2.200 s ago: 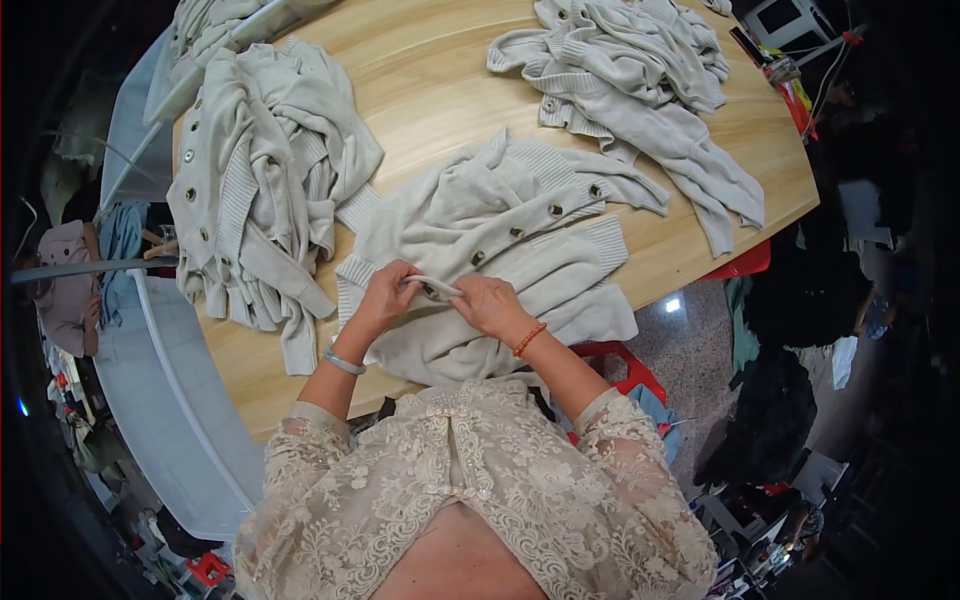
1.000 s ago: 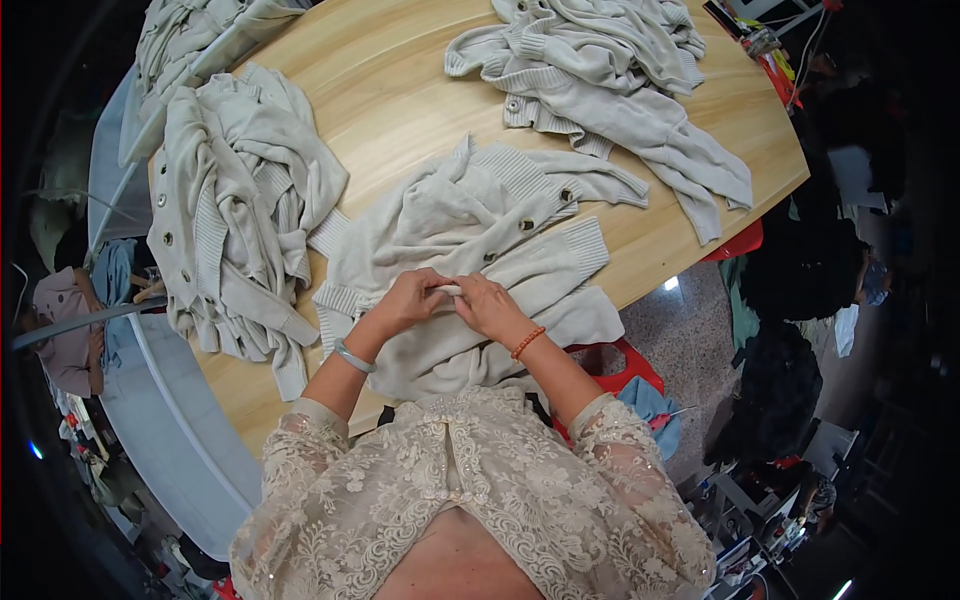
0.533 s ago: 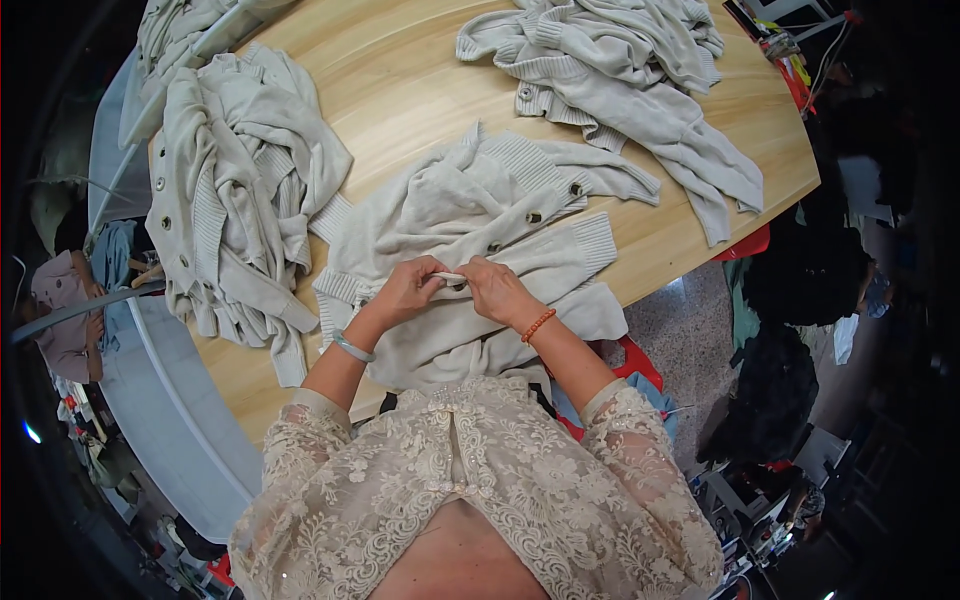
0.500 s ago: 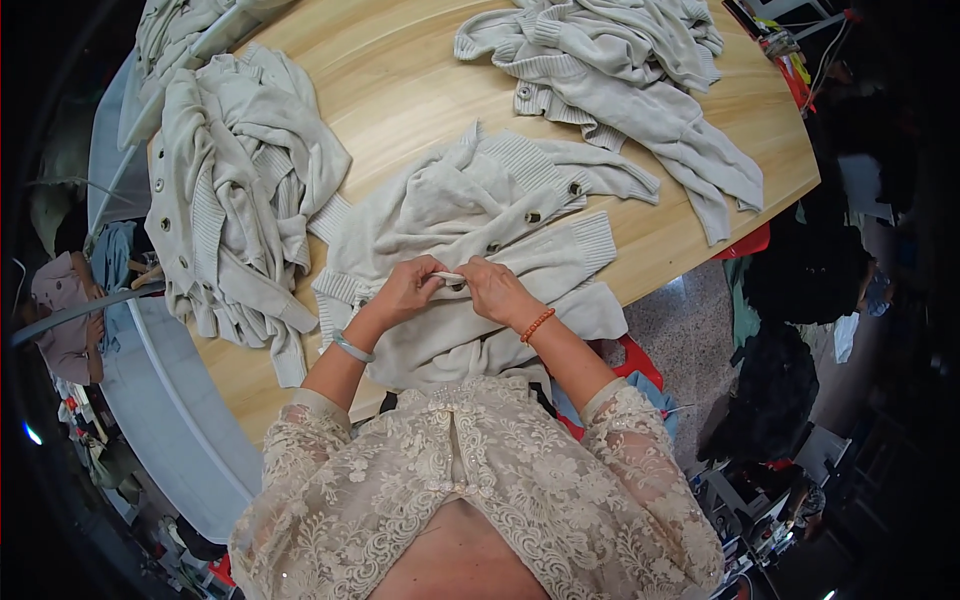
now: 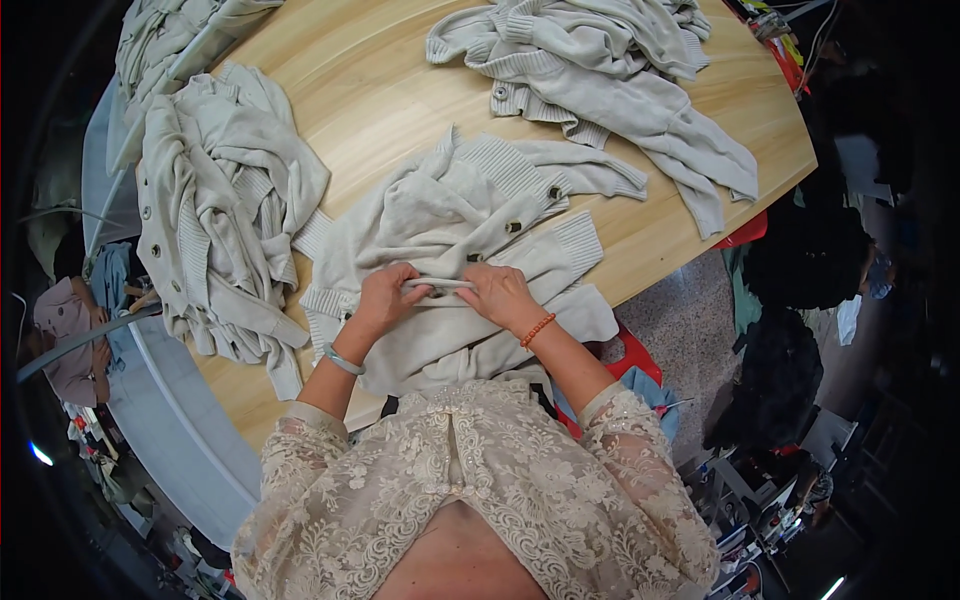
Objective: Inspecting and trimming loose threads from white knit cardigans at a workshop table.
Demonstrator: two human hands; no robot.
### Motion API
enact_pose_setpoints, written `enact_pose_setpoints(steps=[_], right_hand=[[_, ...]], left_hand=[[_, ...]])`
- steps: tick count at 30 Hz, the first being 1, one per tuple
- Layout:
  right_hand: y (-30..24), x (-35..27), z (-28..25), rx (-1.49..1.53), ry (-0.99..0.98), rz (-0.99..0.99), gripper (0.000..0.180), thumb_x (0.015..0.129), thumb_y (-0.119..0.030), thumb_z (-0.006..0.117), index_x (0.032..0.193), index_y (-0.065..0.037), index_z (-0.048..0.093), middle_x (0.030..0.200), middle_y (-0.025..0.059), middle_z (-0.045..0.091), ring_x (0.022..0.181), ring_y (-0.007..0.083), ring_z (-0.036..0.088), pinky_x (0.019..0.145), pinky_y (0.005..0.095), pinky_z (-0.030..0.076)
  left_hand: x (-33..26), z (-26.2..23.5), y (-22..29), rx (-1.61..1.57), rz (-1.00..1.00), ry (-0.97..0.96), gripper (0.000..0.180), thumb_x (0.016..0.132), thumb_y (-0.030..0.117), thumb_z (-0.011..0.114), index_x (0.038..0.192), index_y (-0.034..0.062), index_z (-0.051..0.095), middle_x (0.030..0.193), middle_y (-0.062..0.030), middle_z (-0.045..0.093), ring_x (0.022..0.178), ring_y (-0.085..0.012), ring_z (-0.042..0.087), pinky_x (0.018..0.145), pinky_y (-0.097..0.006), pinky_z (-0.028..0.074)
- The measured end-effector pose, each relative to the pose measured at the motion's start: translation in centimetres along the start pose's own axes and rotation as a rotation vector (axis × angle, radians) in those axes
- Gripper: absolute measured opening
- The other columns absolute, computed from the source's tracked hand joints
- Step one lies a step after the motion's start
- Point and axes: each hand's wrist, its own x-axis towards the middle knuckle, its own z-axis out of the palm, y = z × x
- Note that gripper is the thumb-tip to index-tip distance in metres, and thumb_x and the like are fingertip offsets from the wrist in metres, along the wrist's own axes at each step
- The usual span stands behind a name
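Observation:
A pale grey knit cardigan [image 5: 415,215] with ribbed cuffs and dark buttons lies crumpled on the table in front of me. My left hand [image 5: 388,300] pinches a folded edge of it between thumb and fingers. A short way to the right, my right hand [image 5: 498,297] grips the same edge, just below one of the buttons. The strip of knit between the two hands runs nearly straight. Both wrists rest low over the cardigan, and the fabric under the palms is hidden.
Another buttoned cardigan [image 5: 215,220] is heaped to the left, and more grey knits [image 5: 590,70] lie at the far right of the wooden table [image 5: 370,70]. A pale bin [image 5: 185,400] flanks the table's left side. A red stool [image 5: 635,360] stands by the near right edge.
My hands have moved farther apart along the pinched edge, showing more of the strip between them. The whole view has shifted slightly, with the garments appearing a little farther left.

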Motion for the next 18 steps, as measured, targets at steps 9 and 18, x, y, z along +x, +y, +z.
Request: enact_pose_setpoints(steps=[9,18], right_hand=[[2.9,-1.2,-1.4,-0.083,0.019,0.018,0.011,0.085,-0.015,0.059,0.086,-0.003,0.061,0.093,0.0157,0.060,0.079,0.0367,0.063,0.071,0.0460,0.050],[3.2,-1.8,-1.6,0.010,0.100,0.019,0.018,0.083,-0.013,0.062,0.097,-0.003,0.056,0.094,0.0177,0.060,0.082,0.0380,0.063,0.073,0.0466,0.051]], left_hand=[[3.7,4.0,6.0,0.181,0.427,0.171,0.025,0.077,0.005,0.064,0.101,0.0037,0.059,0.092,-0.0131,0.055,0.088,-0.0340,0.056,0.076,-0.043,0.048],[7.0,6.3,4.7,-0.117,0.038,-0.090,0.009,0.078,0.006,0.066,0.083,0.0004,0.064,0.076,-0.0112,0.066,0.064,-0.0263,0.061,0.061,-0.036,0.049]])
